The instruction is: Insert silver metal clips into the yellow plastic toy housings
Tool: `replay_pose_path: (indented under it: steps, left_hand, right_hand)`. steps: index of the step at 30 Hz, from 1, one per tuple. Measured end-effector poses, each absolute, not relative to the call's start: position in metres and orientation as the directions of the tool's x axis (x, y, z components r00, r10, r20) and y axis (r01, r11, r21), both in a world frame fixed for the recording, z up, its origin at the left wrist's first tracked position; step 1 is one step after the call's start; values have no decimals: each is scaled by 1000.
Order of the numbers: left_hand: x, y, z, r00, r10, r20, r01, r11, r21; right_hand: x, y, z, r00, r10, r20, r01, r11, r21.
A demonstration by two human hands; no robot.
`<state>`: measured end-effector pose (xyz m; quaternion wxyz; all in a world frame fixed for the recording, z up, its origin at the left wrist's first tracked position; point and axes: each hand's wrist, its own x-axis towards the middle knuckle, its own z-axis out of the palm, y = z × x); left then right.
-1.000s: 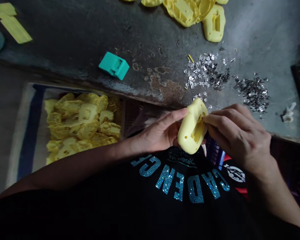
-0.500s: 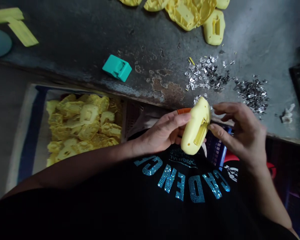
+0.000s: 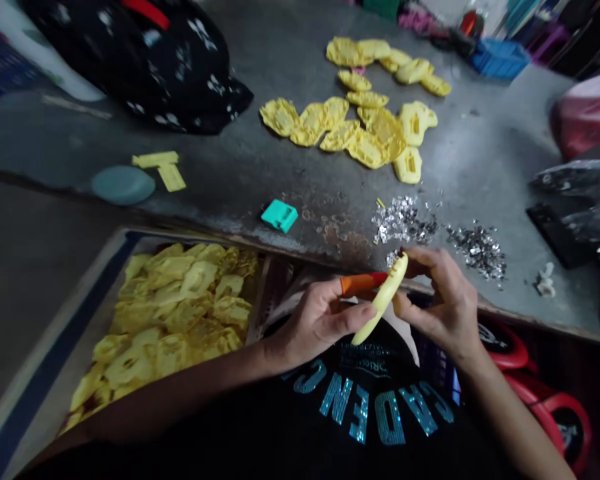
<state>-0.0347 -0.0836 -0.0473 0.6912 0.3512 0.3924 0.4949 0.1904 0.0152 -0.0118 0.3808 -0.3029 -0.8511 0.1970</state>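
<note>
My right hand [image 3: 440, 300] pinches a yellow moulded plastic part [image 3: 386, 295], which is turned edge-on and tilted. My left hand [image 3: 323, 321] holds an orange tool handle [image 3: 363, 283] against the part, and its thumb lies near the part's lower end. The handle's tip is hidden behind the part, so I cannot tell what kind of tool it is. Just beyond my hands lie a heap of silver metal scraps [image 3: 403, 222] and a darker one [image 3: 477, 252].
A tray of yellow parts [image 3: 180, 313] stands left of my arms, below the grey concrete bench [image 3: 460, 160]. More yellow parts [image 3: 365, 113] lie on the bench, with a teal part [image 3: 279, 215] nearer me. A black bag [image 3: 145, 60] lies far left; red rings [image 3: 545, 400] sit low right.
The view has swung back and widened. The yellow part has turned from face-on to edge-on, and more of the orange handle now shows in my left hand.
</note>
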Motion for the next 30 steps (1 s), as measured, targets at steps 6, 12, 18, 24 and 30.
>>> replay_pose_path:
  steps: [6, 12, 18, 24, 30]
  left_hand:
    - [-51, -84, -49, 127, 980, -155, -386, 193, 902]
    - [-60, -77, -61, 79, 994, -81, -497, 110, 861]
    - [-73, -83, -68, 86, 992, -93, -477, 123, 870]
    - [-85, -86, -67, -28, 1000, 2, -350, -12, 936]
    - [-87, -85, -66, -162, 982, 99, -227, -134, 964]
  right_hand:
    - [167, 25, -2, -581, 598, 552, 327, 793, -514]
    - [149, 34, 4, -633, 550, 545, 274, 817, -507]
    - [134, 42, 6, -643, 546, 537, 277, 819, -502]
    - [118, 53, 9, -683, 477, 554, 249, 864, -437]
    - [109, 54, 1, -702, 470, 536, 221, 858, -464]
